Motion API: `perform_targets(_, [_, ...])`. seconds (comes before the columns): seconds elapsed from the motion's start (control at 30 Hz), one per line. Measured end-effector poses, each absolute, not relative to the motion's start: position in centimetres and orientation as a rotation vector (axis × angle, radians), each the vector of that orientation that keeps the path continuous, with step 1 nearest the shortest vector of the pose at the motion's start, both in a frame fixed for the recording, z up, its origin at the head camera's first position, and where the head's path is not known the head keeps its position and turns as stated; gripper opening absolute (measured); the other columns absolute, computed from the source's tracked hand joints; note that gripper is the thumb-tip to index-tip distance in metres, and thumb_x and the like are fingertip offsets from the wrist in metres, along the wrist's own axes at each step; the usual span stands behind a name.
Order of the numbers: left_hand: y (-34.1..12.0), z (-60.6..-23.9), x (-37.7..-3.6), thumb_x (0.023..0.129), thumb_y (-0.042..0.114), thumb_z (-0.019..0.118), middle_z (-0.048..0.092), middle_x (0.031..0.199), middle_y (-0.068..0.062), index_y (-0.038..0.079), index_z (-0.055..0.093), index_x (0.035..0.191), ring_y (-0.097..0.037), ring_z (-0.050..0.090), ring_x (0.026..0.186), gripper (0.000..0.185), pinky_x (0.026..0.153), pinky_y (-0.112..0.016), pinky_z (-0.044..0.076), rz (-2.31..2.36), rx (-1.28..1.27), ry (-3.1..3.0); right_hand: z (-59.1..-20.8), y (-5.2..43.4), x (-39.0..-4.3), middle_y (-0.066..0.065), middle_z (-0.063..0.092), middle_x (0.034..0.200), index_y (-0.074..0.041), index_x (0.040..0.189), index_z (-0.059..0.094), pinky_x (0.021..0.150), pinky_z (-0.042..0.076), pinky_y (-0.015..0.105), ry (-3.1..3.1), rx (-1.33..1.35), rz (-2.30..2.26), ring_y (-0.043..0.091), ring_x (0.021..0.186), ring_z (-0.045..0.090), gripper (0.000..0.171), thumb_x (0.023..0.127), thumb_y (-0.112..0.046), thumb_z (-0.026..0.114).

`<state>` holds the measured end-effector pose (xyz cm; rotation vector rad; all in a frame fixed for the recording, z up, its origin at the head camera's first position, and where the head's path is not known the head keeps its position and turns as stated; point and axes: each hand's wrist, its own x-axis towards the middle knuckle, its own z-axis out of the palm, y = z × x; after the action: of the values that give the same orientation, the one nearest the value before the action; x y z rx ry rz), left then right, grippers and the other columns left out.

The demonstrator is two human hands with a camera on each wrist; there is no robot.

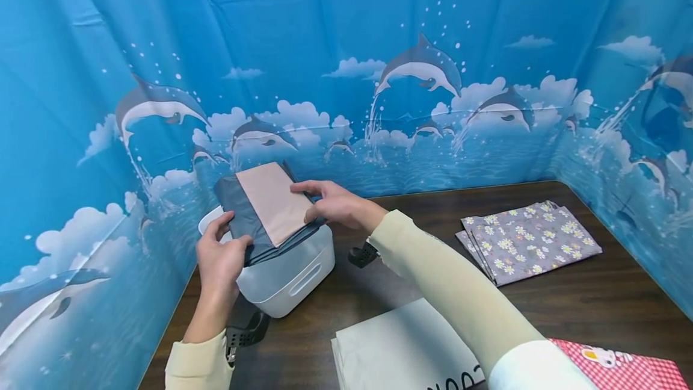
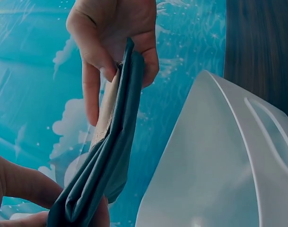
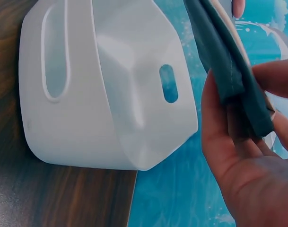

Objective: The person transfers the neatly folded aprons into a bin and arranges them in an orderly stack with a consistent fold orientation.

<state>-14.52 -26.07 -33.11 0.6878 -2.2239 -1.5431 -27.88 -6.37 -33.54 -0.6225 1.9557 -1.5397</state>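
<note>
My left hand (image 1: 221, 260) and right hand (image 1: 338, 202) pinch opposite ends of a folded dark cloth (image 1: 240, 203) with a pale pink panel (image 1: 273, 200) on top, held in the air above the white bin (image 1: 271, 284). The stacked folds look loose to me: if either thumb eases off, the layers could fan apart, and a drooping corner could snag on the bin's rim. Neither the bundle nor the bin shows me a label or brand. On the table (image 1: 305, 345), the off-white cloth (image 1: 400, 342) carries black lettering, but my sleeve (image 1: 455, 278) and the picture's edge cut it short, so I can't read it. The red checked cloth (image 1: 622, 366) shows a cartoon figure; farther off, the daisy-print cloth (image 1: 530, 239) and dolphin backdrop (image 1: 325, 5) show no readable words.
</note>
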Motion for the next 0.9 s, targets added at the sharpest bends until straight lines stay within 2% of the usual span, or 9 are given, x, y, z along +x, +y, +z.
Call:
perform_targets(0.2, [-26.5,-33.2,-14.3,0.099,-0.001,0.057,0.045,0.164,-0.026,0.008,0.044,0.164,-0.04,0.052,0.126,0.067,0.099,-0.049,0.049,-1.527,0.679,-2.227,-33.6,-7.2,-27.8,0.004,0.037,0.175,-0.022,0.161,0.053,0.118,0.05,0.048,2.024,-0.651,-1.478,0.027,0.155,0.044,0.069,0.098,0.003,0.066])
perform_targets(0.3, [-26.7,-33.2,-14.2,0.099,-0.001,0.057,0.044,0.165,-0.026,0.008,0.043,0.164,-0.038,0.051,0.126,0.067,0.093,-0.042,0.049,-1.515,0.686,-2.23,-33.5,-7.6,-27.8,0.005,0.038,0.175,-0.02,0.161,0.053,0.118,0.049,0.046,2.052,-0.671,-1.457,0.027,0.156,0.042,0.066,0.1,0.003,0.065])
perform_targets(0.4, [-26.7,-33.1,-14.3,0.099,-0.002,0.057,0.043,0.166,-0.025,0.008,0.043,0.164,-0.034,0.051,0.124,0.067,0.083,-0.031,0.047,-1.499,0.687,-2.247,-33.3,-7.6,-27.9,0.006,0.039,0.175,-0.019,0.16,0.054,0.116,0.051,0.044,2.069,-0.674,-1.46,0.027,0.156,0.043,0.064,0.101,0.004,0.063])
perform_targets(0.53, [-26.5,-33.0,-14.8,0.099,-0.004,0.056,0.04,0.169,-0.025,0.008,0.041,0.165,-0.039,0.049,0.133,0.069,0.094,-0.042,0.052,-1.516,0.675,-2.243,-33.3,-7.5,-28.4,0.006,0.037,0.175,-0.019,0.16,0.054,0.102,0.055,0.034,2.09,-0.657,-1.462,0.026,0.151,0.048,0.063,0.102,0.004,0.063])
perform_targets(0.63, [-26.2,-33.0,-15.0,0.099,-0.005,0.054,0.036,0.171,-0.026,0.007,0.04,0.166,-0.044,0.044,0.142,0.069,0.108,-0.059,0.045,-1.537,0.66,-2.226,-33.4,-7.4,-28.6,0.006,0.036,0.176,-0.019,0.159,0.055,0.093,0.053,0.03,2.101,-0.646,-1.465,0.026,0.144,0.051,0.063,0.102,0.004,0.063])
perform_targets(0.83, [-26.6,-33.3,-14.8,0.099,-0.003,0.057,0.036,0.171,-0.026,0.008,0.041,0.165,-0.048,0.046,0.137,0.07,0.106,-0.059,0.045,-1.504,0.686,-2.24,-33.6,-8.0,-28.4,0.009,0.044,0.17,-0.019,0.155,0.06,0.088,0.052,0.031,2.105,-0.623,-1.5,0.026,0.131,0.057,0.062,0.1,0.007,0.064])
perform_targets(0.9, [-26.9,-33.4,-14.4,0.098,-0.001,0.058,0.037,0.171,-0.026,0.008,0.04,0.166,-0.047,0.05,0.129,0.07,0.103,-0.057,0.047,-1.476,0.713,-2.244,-33.8,-8.5,-28.2,0.01,0.046,0.168,-0.019,0.154,0.061,0.085,0.053,0.03,2.089,-0.626,-1.508,0.026,0.127,0.059,0.062,0.099,0.009,0.065])
